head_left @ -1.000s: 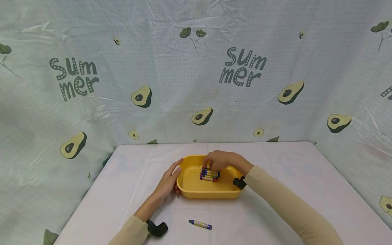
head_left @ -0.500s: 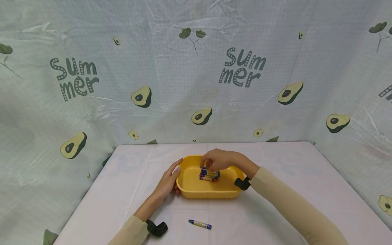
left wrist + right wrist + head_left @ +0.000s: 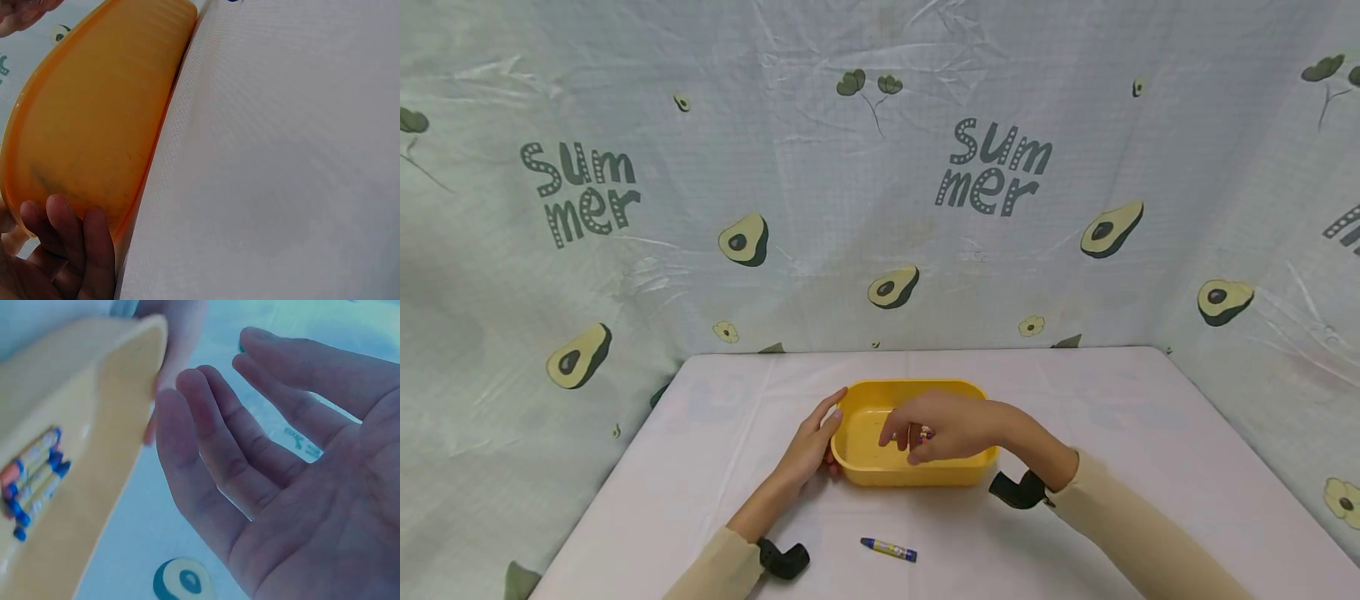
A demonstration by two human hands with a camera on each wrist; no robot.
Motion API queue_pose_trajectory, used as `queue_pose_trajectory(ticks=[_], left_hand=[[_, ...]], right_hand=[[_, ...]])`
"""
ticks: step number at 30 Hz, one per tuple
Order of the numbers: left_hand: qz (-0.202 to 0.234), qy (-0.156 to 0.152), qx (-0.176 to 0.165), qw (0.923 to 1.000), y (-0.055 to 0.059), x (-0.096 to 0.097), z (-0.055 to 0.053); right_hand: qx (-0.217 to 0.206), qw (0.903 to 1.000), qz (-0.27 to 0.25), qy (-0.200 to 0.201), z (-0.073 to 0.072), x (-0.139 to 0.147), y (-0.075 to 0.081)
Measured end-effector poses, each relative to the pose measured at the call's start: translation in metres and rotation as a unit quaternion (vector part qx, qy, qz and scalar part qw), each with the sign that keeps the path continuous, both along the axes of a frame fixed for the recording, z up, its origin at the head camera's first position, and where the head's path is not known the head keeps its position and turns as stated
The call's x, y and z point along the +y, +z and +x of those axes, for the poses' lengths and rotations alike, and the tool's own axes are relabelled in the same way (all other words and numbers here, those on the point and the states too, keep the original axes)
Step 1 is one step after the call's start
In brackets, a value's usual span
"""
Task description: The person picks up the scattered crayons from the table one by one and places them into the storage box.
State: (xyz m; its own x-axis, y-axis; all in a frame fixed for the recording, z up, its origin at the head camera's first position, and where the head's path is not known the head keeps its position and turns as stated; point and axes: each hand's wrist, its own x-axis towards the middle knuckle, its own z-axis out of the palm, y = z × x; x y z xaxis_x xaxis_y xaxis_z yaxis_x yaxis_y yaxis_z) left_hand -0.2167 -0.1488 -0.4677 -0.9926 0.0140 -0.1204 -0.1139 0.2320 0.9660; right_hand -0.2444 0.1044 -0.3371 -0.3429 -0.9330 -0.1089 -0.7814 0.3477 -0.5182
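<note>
A yellow plastic tray stands on the table, with several crayons lying side by side in it. My left hand holds the tray's left end, its fingertips against the outer wall in the left wrist view. Over the tray's front part hovers my right hand, fingers spread and loosely bent, holding nothing. It hides most of the crayons in the head view. One blue-and-yellow crayon with a dark tip lies alone on the table in front of the tray.
A white cloth covers the table. Behind it hangs a pale curtain printed with avocados and lettering. Dark wrist cameras sit on both wrists.
My right hand has lifted off the crayons in the tray and come back toward the front right, with nothing in it. My left hand, the tray and the lone crayon stay put.
</note>
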Motion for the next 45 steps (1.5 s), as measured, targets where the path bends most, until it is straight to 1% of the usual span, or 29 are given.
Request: queue_pose_trajectory(ticks=[4,9,13,19,24,29,32,39,45], left_hand=[[0.001,-0.003,0.003,1.0,-0.002,0.0,0.001],[-0.001,-0.001,0.002,1.0,-0.004,-0.001,0.001],[-0.001,0.004,0.0,1.0,-0.003,0.0,0.0],[-0.002,0.006,0.007,1.0,-0.002,-0.001,0.0],[0.008,-0.004,0.014,0.9999,-0.002,-0.001,0.001],[0.005,-0.008,0.012,0.9999,-0.001,0.0,0.001],[0.004,-0.006,0.012,0.9999,-0.001,-0.001,0.0],[0.005,-0.008,0.007,0.9999,-0.001,-0.001,-0.003],[0.005,-0.01,0.01,0.9999,-0.001,-0.001,-0.001]], right_hand=[[0.0,0.9999,-0.004,0.01,0.015,0.003,-0.008],[-0.015,0.9998,-0.013,0.007,0.029,0.006,-0.021],[-0.034,0.9992,-0.018,0.007,0.041,0.005,-0.03],[-0.045,0.9988,-0.017,0.008,0.052,-0.002,-0.044],[-0.039,0.9991,-0.003,0.013,0.057,-0.007,-0.058],[-0.026,0.9996,0.008,0.007,0.058,-0.011,-0.068],[-0.023,0.9997,0.012,0.002,0.058,-0.014,-0.072],[-0.036,0.999,0.018,-0.016,0.058,-0.017,-0.079],[-0.031,0.9994,0.013,-0.008,0.057,-0.02,-0.086]])
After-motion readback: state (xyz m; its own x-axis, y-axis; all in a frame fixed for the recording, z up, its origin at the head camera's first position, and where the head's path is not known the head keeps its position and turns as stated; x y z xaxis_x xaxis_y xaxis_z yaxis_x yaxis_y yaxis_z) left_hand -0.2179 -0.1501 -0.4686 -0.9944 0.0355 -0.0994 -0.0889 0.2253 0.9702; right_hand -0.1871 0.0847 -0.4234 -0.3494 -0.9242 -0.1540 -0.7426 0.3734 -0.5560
